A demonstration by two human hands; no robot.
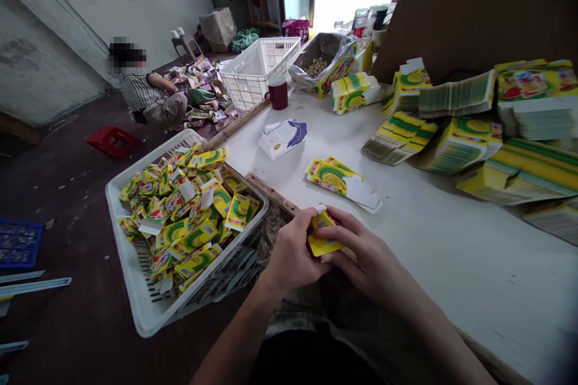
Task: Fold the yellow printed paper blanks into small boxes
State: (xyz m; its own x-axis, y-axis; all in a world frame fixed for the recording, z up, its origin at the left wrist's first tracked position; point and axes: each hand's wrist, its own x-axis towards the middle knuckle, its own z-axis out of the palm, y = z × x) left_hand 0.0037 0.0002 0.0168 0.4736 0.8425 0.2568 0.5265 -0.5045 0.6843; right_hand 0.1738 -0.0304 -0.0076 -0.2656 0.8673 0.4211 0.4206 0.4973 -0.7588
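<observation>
My left hand (291, 255) and right hand (365, 258) pinch small yellow carton (323, 245) at near table edge (451, 264); bare tabletop right, full white basket (135, 289) left.

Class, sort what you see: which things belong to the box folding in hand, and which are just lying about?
In use: left hand, right hand, the yellow box both hold, flat boxes ahead of them, near basket of folded boxes, stacks on the right.
Lying about: mug, white packet, far basket, red stool.
</observation>
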